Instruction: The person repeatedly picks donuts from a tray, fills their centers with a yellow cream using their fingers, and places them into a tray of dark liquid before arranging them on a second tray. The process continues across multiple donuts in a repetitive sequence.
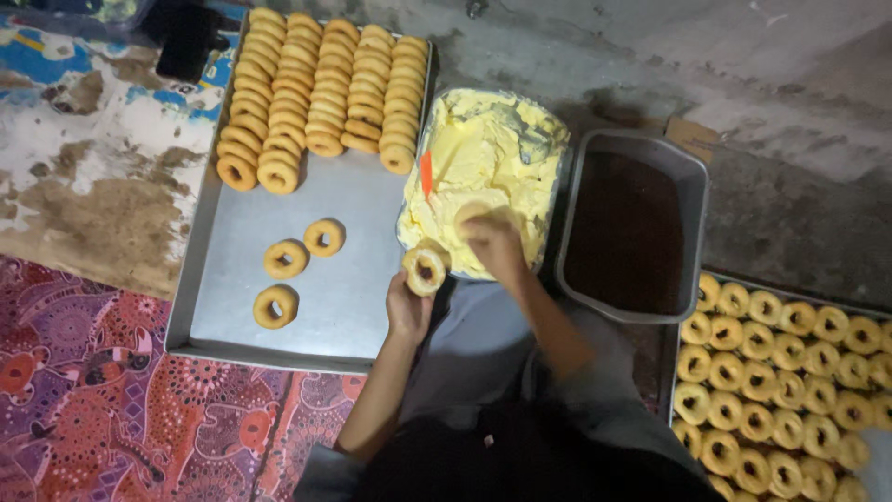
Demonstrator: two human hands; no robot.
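While the left hand (406,311) grips one ring doughnut (425,270) near the middle of the frame, its fingers are curled around the lower edge and the ring is turned so that its flat face looks up toward the camera, with the hole clearly visible. This doughnut is held in the air just at the lower edge of the tub of yellow cream (483,177), which fills the centre of the picture. The right hand (490,240) is just to the right of the doughnut and a little higher, over the near rim of the tub; it is blurred, the fingers look bent together, and I cannot tell if they hold a tool or some cream. So the doughnut lies to the left of the right fingers and very near, almost touching. An orange spatula-like piece (426,174) stands in the cream at the left side of the tub. To the left is a metal tray (353,307) with three loose doughnuts (283,259) on its bare part and several tight rows of doughnuts (321,84) at the upper left of the frame. Right of the tub is a grey pan of dark brown sprinkles (632,232), and at the lower right another tray of plain doughnuts (780,372) is packed closely.
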